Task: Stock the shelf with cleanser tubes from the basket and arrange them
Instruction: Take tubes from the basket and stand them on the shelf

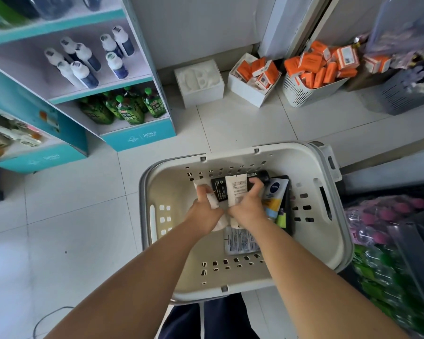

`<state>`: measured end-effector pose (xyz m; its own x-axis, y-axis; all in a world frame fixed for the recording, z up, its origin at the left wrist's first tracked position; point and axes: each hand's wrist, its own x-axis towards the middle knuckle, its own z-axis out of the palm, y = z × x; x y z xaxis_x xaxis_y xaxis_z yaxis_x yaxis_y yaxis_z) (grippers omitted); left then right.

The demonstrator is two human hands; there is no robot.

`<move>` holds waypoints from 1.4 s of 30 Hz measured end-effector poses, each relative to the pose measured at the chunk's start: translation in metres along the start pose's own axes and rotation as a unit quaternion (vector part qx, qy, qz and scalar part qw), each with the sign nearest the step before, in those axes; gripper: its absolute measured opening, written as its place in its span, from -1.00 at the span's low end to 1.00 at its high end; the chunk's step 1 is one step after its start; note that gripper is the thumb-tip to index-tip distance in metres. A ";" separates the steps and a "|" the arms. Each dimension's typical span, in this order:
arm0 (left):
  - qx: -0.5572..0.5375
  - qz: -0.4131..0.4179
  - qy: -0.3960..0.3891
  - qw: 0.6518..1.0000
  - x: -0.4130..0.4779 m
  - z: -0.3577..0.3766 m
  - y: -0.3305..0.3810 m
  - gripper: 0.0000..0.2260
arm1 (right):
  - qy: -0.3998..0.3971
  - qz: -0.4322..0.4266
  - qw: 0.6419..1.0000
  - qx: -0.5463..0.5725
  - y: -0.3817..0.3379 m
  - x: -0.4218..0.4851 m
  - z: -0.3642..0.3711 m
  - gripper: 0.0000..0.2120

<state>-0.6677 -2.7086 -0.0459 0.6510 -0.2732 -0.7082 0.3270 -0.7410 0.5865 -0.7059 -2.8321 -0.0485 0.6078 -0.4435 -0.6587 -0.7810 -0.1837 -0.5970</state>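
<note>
In the basket (230, 154) on the floor (83, 216) | your left hand (206, 212) wraps one white cleanser tube (213, 203), your right hand (247, 207) a second tube (235, 189) | likely light, squeezable, slick: hold mid-body, gently.

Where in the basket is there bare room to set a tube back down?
Bare floor lies between the basket's left wall and the left hand. The far right is crowded: right hand, black tube, Nivea tube.
</note>
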 end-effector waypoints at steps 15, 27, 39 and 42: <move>-0.136 0.177 -0.056 0.973 -0.064 -0.056 0.038 -0.20 | -0.116 0.016 0.922 0.368 -0.034 -0.057 -0.040 -0.66; -0.260 0.219 -0.169 0.925 -0.152 -0.096 0.092 -0.54 | 0.013 -0.157 0.848 0.506 -0.059 -0.184 -0.099 -0.75; -0.158 0.352 -0.306 0.871 -0.284 -0.038 0.157 -0.64 | 0.151 -0.252 0.767 0.571 -0.007 -0.336 -0.173 -0.61; -0.137 0.383 -0.326 0.853 -0.317 -0.008 0.171 -0.63 | 0.194 -0.266 0.741 0.585 0.018 -0.372 -0.194 -0.65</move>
<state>-0.8128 -2.7442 0.2818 0.2552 -0.9626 -0.0913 0.1816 -0.0450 0.9823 -0.9742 -2.8406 0.2749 0.5203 -0.8422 -0.1411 0.3524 0.3623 -0.8629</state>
